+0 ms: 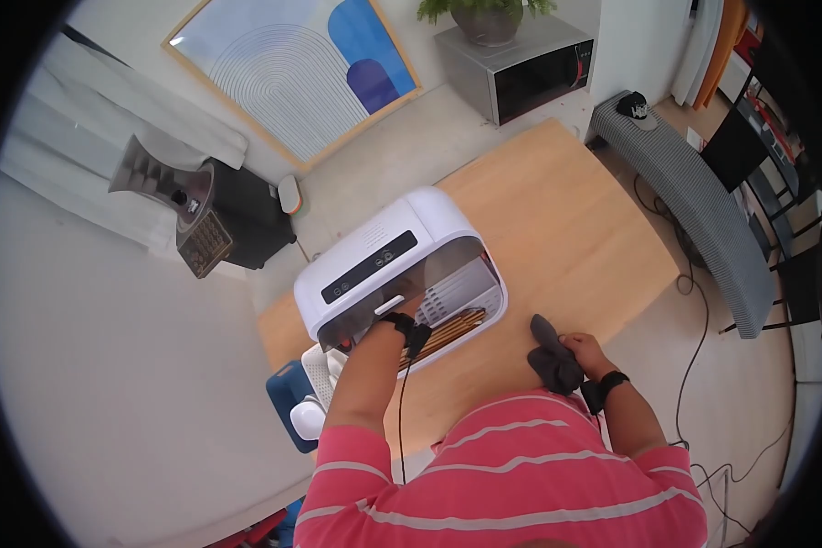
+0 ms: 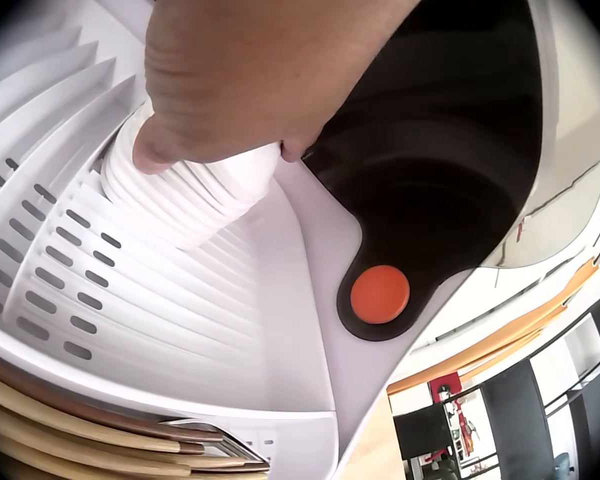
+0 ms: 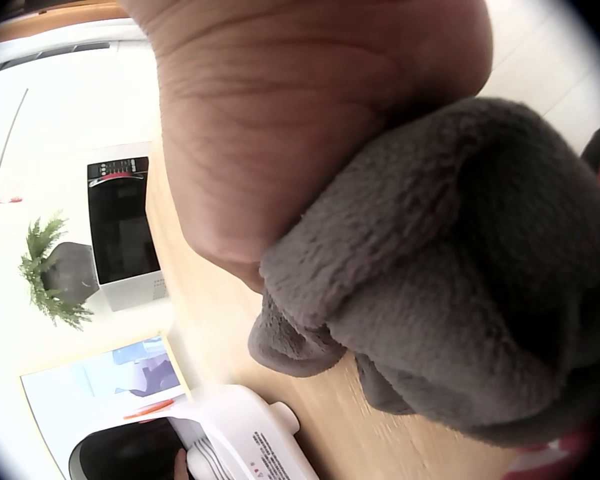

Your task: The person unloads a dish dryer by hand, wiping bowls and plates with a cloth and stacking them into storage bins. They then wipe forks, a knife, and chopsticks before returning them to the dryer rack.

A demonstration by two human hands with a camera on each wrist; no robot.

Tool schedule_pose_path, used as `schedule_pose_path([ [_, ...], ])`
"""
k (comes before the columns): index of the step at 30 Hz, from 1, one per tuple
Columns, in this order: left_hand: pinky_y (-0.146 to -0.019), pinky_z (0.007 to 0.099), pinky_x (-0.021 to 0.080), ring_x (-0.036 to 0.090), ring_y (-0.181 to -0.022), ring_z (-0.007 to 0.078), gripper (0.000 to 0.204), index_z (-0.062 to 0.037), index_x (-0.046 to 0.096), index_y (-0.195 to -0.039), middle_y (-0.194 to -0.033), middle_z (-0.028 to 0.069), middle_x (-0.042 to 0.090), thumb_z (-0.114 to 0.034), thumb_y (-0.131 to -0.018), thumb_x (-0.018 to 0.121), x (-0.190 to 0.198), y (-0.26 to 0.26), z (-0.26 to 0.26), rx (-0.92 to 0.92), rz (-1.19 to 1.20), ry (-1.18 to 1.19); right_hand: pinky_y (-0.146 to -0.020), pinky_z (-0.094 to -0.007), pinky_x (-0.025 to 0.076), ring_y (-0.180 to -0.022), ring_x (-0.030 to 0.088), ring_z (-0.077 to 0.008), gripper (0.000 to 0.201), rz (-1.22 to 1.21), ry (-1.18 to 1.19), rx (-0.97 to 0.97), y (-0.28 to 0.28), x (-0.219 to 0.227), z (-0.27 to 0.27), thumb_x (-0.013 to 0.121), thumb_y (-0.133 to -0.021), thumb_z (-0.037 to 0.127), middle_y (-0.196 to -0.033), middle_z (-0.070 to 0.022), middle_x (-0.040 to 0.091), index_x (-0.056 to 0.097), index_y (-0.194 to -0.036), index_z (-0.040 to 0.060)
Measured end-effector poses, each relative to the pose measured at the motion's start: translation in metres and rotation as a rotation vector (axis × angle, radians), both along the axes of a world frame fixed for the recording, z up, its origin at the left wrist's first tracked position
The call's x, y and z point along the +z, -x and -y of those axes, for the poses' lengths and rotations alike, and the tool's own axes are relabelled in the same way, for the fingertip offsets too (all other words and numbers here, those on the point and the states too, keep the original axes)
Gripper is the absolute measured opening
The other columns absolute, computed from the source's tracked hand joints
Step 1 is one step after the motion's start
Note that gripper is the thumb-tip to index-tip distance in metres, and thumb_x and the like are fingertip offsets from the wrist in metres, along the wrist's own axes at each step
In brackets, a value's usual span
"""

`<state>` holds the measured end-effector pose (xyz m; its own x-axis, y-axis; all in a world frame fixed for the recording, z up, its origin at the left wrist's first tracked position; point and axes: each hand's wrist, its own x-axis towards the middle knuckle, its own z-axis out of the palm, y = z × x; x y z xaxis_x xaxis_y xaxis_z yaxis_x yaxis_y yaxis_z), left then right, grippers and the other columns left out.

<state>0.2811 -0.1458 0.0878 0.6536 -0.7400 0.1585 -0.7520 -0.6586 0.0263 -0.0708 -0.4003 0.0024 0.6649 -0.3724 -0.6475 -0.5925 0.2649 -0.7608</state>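
Note:
A white countertop dish cabinet point(image 1: 374, 224) with a tinted lid raised stands on the wooden table. My left hand point(image 2: 255, 75) reaches in under the lid and grips a stack of small white dishes point(image 2: 185, 195), thumb on one side and fingers on the other. The dishes stand on edge in the slotted white rack point(image 2: 210, 310). Several chopsticks point(image 2: 100, 425) lie in a tray along the cabinet's front. In my right hand point(image 1: 589, 354) is a fluffy dark grey cloth point(image 3: 430, 270), bunched up over the table's front edge, near my body.
Left of the cabinet are a white perforated basket point(image 1: 318, 370) and a blue bin point(image 1: 288, 397) with a white dish point(image 1: 308, 418) in it. The wooden table point(image 1: 557, 219) extends right. Behind it stand a microwave point(image 1: 530, 73) and a black speaker point(image 1: 251, 215). A cable point(image 1: 402, 420) hangs from the left wrist.

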Motion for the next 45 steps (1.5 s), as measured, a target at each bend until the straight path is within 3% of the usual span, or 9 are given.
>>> schedule_pose_path([
  [9,-0.094,0.0543,0.053,0.066,-0.110,0.0409,0.062,-0.0128,0.051,-0.146,-0.127,0.0219,0.064,-0.016,-0.087,0.070,-0.012,0.002,0.008,0.092,0.032,0.024,-0.071,-0.0288,0.051,-0.076,0.063,-0.0120,0.028,0.013,-0.150,-0.039,-0.002,0.001,0.002,0.068,-0.098,0.024,-0.086,-0.0030,0.072,0.075,-0.096,-0.0027],
  [11,-0.089,0.0560,0.053,0.068,-0.107,0.0395,0.058,-0.0123,0.053,-0.144,-0.121,0.0205,0.068,-0.014,-0.088,0.067,0.021,0.023,0.009,0.205,-0.245,-0.040,-0.072,-0.0299,0.052,-0.078,0.064,-0.0131,0.028,0.000,-0.105,-0.024,-0.002,0.000,0.003,0.067,-0.099,0.024,-0.087,-0.0042,0.072,0.074,-0.097,-0.0030],
  [16,-0.085,0.0525,0.053,0.068,-0.101,0.0368,0.023,-0.0097,0.073,-0.106,-0.093,0.0141,0.072,-0.010,-0.083,0.069,0.016,0.089,-0.051,0.322,-0.270,0.430,-0.077,-0.0314,0.053,-0.083,0.065,-0.0152,0.028,0.073,-0.070,0.080,-0.004,0.002,0.002,0.063,-0.100,0.023,-0.092,-0.0062,0.072,0.073,-0.099,-0.0027],
  [18,-0.080,0.0496,0.053,0.068,-0.093,0.0356,0.011,-0.0099,0.073,-0.089,-0.088,0.0126,0.071,-0.006,-0.079,0.070,0.013,0.112,-0.084,0.277,-0.010,0.654,-0.080,-0.0312,0.052,-0.087,0.065,-0.0151,0.027,0.101,-0.100,0.057,-0.002,-0.001,0.006,0.061,-0.101,0.022,-0.097,-0.0070,0.072,0.072,-0.104,-0.0021],
  [26,-0.085,0.0498,0.050,0.063,-0.099,0.0392,0.026,-0.0054,0.067,-0.105,-0.106,0.0163,0.068,-0.004,-0.080,0.069,0.023,0.164,-0.291,1.007,0.304,0.425,-0.083,-0.0343,0.055,-0.091,0.068,-0.0199,0.029,0.041,-0.317,0.041,-0.006,-0.019,0.017,0.052,-0.102,0.021,-0.100,-0.0084,0.071,0.070,-0.108,-0.0014],
  [31,-0.098,0.0470,0.052,0.064,-0.114,0.0379,0.039,-0.0069,0.065,-0.121,-0.118,0.0150,0.068,-0.017,-0.085,0.076,0.031,0.168,-0.362,1.445,0.030,0.116,-0.086,-0.0383,0.056,-0.092,0.069,-0.0239,0.031,0.007,-0.346,0.039,-0.003,-0.041,0.031,0.050,-0.102,0.022,-0.103,-0.0107,0.070,0.068,-0.111,-0.0017],
  [34,-0.092,0.0478,0.056,0.068,-0.110,0.0375,0.038,-0.0066,0.065,-0.120,-0.116,0.0160,0.070,-0.022,-0.087,0.076,0.040,0.159,-0.380,1.465,-0.240,0.134,-0.087,-0.0401,0.056,-0.094,0.069,-0.0253,0.032,0.035,-0.439,0.067,0.000,-0.069,0.047,0.050,-0.102,0.023,-0.105,-0.0116,0.071,0.067,-0.112,-0.0018],
  [43,-0.081,0.0507,0.058,0.072,-0.092,0.0405,0.018,-0.0038,0.062,-0.103,-0.098,0.0184,0.073,-0.019,-0.093,0.061,0.071,0.156,-0.368,1.538,-0.085,0.172,-0.092,-0.0385,0.054,-0.098,0.068,-0.0237,0.029,0.004,-0.342,0.155,-0.016,-0.011,0.030,0.058,-0.100,0.024,-0.105,-0.0115,0.071,0.067,-0.115,0.0000],
  [45,-0.078,0.0485,0.059,0.072,-0.089,0.0386,0.020,-0.0027,0.060,-0.103,-0.098,0.0186,0.073,-0.018,-0.091,0.061,0.100,0.173,-0.348,1.538,-0.082,0.289,-0.098,-0.0377,0.050,-0.108,0.065,-0.0232,0.037,0.023,-0.081,0.354,-0.025,0.009,0.030,0.066,-0.097,0.022,-0.116,-0.0127,0.069,0.064,-0.125,-0.0021],
])
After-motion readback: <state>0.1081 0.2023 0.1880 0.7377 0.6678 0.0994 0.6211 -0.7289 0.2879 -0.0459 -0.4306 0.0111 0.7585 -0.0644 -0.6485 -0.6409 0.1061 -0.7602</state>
